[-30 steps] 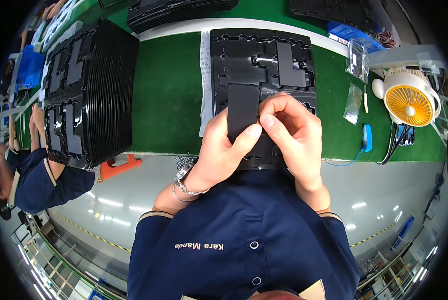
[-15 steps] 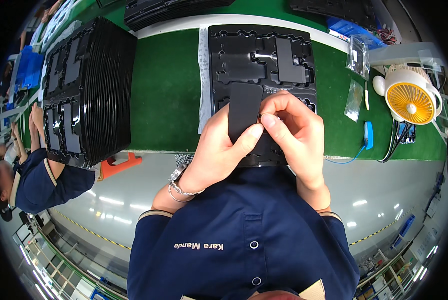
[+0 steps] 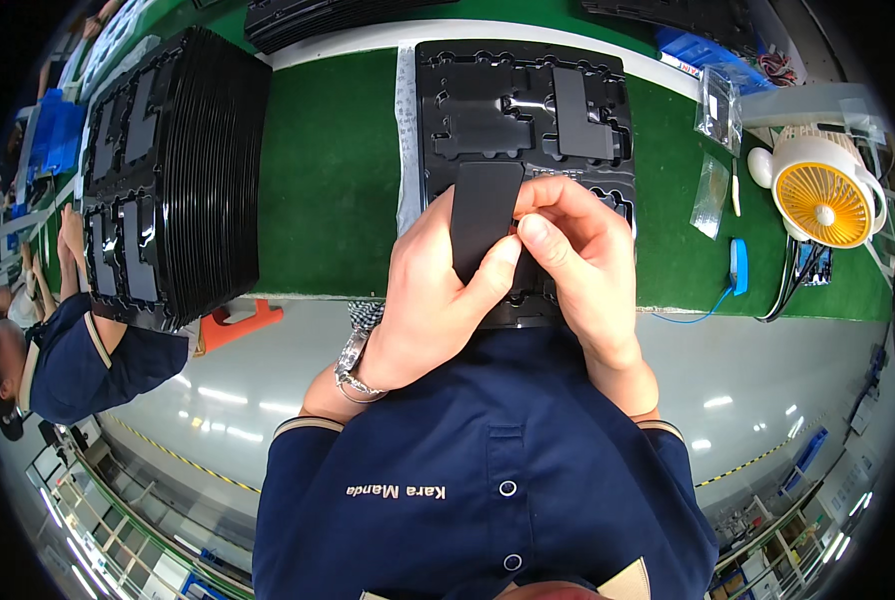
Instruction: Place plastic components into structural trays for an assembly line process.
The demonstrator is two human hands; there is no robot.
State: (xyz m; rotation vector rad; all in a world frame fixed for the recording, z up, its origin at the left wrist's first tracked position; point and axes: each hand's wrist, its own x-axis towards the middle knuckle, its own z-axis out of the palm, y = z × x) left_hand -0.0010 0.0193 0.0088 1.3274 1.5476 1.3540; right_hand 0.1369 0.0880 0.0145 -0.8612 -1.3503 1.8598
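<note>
Left hand [image 3: 423,270] grips flat black piece [image 3: 486,210] over moulded black tray [image 3: 478,105]. Right hand [image 3: 593,255] pinched beside its right edge; what it holds, if anything, unclear. Tall tray stack [image 3: 208,180] at left, yellow-and-white fan [image 3: 823,200] at right, green table [image 3: 333,180] beneath.

the head view comes from a wide fisheye camera, the left of a pair worn on the person's head, facing down. the navy-blue short-sleeved cloth shirt [image 3: 448,420] fills the lower middle, close beneath the lens. the bare left hand [image 3: 426,285] and bare right hand [image 3: 590,258] sit near the centre, also close. the long, flat green workbench top [image 3: 323,170] spans the upper half, and the shiny grey floor [image 3: 748,365] lies farther below. toward the sides, straight edges bow, and the rounded field of view ends in black corners.
</note>
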